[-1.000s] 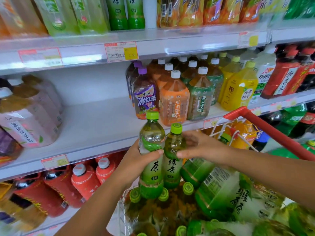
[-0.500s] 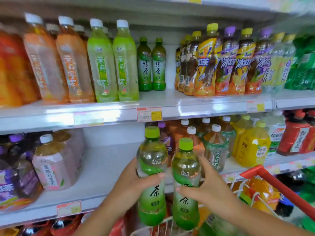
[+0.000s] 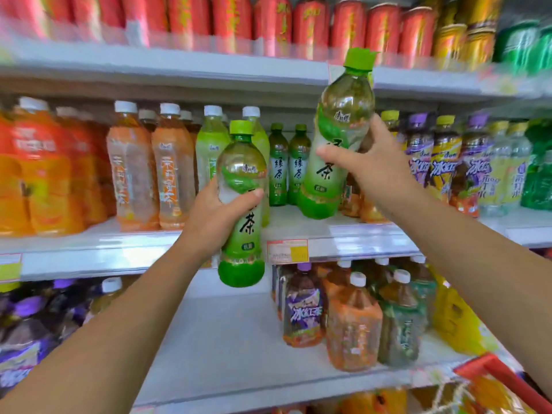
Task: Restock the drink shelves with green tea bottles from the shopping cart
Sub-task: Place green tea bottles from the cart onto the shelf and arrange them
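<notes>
Each of my hands holds one green tea bottle with a green cap. My left hand (image 3: 216, 218) grips the lower bottle (image 3: 242, 249) upright in front of the middle shelf edge (image 3: 343, 243). My right hand (image 3: 373, 165) grips the other bottle (image 3: 337, 127) higher, tilted slightly, its base just above the middle shelf. Two small green tea bottles (image 3: 288, 165) stand at the back of that shelf, between the two held ones. A red corner of the shopping cart (image 3: 504, 380) shows at the bottom right.
Orange and pale green tea bottles (image 3: 167, 171) fill the middle shelf to the left; purple and yellow iced tea bottles (image 3: 442, 162) stand to the right. Red cans (image 3: 268, 22) line the top shelf. Large bottles (image 3: 352, 321) stand on the lower shelf at right, with bare shelf (image 3: 227, 339) beside them.
Both hands have lifted the bottles from the cart up to the middle shelf. The right one has risen higher and moved right, apart from the left one. The view has tilted upward.
</notes>
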{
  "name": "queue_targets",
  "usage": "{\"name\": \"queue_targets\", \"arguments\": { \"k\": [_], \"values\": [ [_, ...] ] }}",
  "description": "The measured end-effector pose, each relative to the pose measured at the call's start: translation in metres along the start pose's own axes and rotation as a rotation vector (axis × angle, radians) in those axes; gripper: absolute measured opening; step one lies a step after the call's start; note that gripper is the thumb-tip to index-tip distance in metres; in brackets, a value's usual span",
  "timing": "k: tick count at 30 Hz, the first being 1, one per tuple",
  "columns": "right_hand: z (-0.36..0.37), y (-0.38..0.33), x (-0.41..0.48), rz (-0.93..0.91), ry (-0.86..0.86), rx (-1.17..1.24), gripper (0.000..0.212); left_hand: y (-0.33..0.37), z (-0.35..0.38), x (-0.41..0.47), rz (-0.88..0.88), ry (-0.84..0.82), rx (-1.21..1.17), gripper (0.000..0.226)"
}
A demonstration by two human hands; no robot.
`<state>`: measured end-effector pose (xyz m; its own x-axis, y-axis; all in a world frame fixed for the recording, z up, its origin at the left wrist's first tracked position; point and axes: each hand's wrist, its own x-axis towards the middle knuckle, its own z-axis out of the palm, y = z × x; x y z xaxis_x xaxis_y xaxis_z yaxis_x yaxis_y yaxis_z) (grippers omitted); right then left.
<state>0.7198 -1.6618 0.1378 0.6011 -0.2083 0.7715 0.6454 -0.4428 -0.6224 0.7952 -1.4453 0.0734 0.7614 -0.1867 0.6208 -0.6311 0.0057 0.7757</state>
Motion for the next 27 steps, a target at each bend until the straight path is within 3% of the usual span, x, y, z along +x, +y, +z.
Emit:
{"name": "queue_targets", "arguments": {
  "k": [6,11,18,22,27],
  "values": [
    [0.028,0.049,0.034,0.096,-0.125,-0.072,0.054,-0.023,-0.014,0.013,-0.084,-0.009,-0.089,0.049],
    [0.049,0.092,0.059,0.200,-0.126,-0.035,0.041,-0.030,-0.013,0.016,-0.098,0.006,-0.041,0.037],
    [0.045,0.130,0.071,0.413,-0.247,-0.045,0.063,-0.032,-0.013,0.019,-0.092,-0.004,-0.057,0.035],
    [0.046,0.141,0.086,0.443,-0.290,-0.063,0.043,-0.032,-0.011,0.018,-0.083,-0.005,-0.090,0.036],
    [0.064,0.152,0.109,0.484,-0.293,-0.158,0.063,-0.032,-0.011,0.017,-0.089,-0.005,-0.148,0.031]
  ]
}}
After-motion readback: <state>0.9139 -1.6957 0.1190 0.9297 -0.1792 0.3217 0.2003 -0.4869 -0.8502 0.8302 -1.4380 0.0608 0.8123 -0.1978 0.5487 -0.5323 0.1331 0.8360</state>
